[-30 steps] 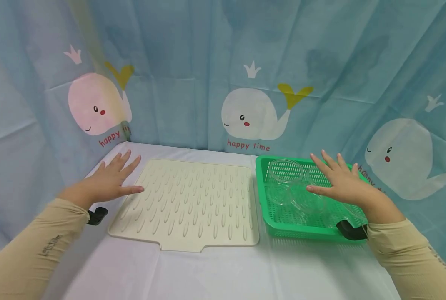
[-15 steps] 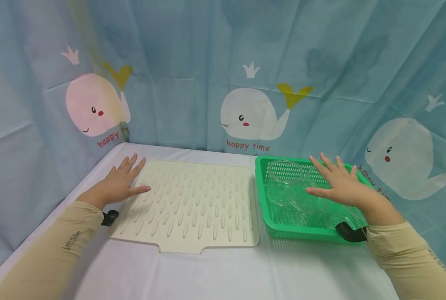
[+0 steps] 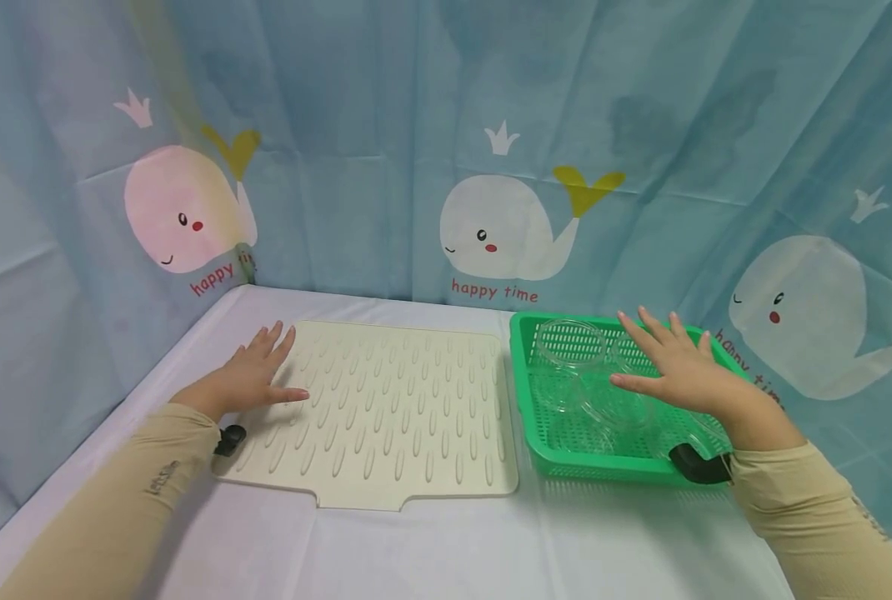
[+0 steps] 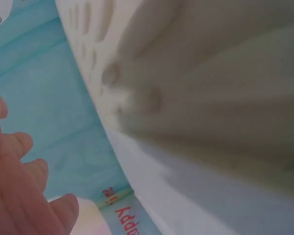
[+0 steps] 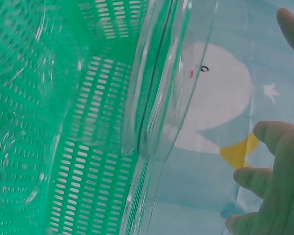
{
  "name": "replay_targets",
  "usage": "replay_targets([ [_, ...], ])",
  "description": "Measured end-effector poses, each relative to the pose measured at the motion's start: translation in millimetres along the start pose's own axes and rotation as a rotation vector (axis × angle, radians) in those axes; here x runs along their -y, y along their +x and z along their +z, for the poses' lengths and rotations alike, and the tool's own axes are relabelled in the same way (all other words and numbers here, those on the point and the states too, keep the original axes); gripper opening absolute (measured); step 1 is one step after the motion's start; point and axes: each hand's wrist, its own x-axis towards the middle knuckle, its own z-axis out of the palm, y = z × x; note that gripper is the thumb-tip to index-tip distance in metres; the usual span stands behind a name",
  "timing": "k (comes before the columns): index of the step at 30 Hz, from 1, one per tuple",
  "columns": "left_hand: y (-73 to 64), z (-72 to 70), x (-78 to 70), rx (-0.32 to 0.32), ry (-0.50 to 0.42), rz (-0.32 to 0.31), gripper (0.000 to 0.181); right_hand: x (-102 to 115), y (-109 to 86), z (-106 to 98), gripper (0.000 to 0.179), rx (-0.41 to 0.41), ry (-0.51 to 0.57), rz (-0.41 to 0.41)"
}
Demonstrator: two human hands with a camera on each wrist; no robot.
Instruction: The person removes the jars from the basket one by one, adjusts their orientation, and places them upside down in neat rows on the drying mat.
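Note:
My left hand point(image 3: 254, 375), fingers spread and holding nothing, hovers over the left edge of a cream board point(image 3: 397, 400) with rows of raised oval ridges and a short tab at its front. Over the right part of a green slotted basket point(image 3: 603, 465) is my right hand point(image 3: 682, 371), also spread and holding nothing. Several clear round dishes, like petri dishes point(image 3: 572, 343), lie inside the basket. In the right wrist view, clear dishes point(image 5: 159, 88) are seen edge-on beside my right fingers point(image 5: 257, 181). The left wrist view shows the left fingers point(image 4: 36, 171) apart from the board's surface.
Board and basket lie side by side on a white tablecloth point(image 3: 446, 542). Behind them hangs a light blue curtain point(image 3: 356, 217) printed with whales. Each wrist carries a black strap-on piece point(image 3: 699, 463).
The left hand has moved right and slightly toward the person, from beside the board to over its left edge. My right hand, the board and the basket stay nearly in place.

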Motion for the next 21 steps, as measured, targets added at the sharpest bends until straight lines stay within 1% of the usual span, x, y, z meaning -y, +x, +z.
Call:
replay_targets([
  [3, 1.9, 6.8, -3.1, 0.029, -0.009, 0.009, 0.118, 0.5, 1.0, 0.5, 0.092, -0.001, 0.008, -0.005],
  [9, 0.7, 18.0, -6.6, 0.099, -0.008, -0.006, 0.125, 1.3, 3.1, 1.3, 0.091, 0.000, 0.007, -0.010],
  [13, -1.6, 19.1, -7.9, 0.133, -0.037, -0.016, 0.129, 1.7, 4.7, 0.1, 0.091, 0.001, 0.004, -0.010],
  [18, -5.3, 18.8, -8.6, 0.203, -0.058, -0.037, 0.134, 2.0, 6.1, -1.8, 0.091, 0.001, 0.004, -0.012],
  [21, -6.5, 19.3, -8.4, 0.215, -0.067, -0.043, 0.136, 2.1, 7.3, -2.1, 0.091, 0.001, 0.003, -0.014],
])
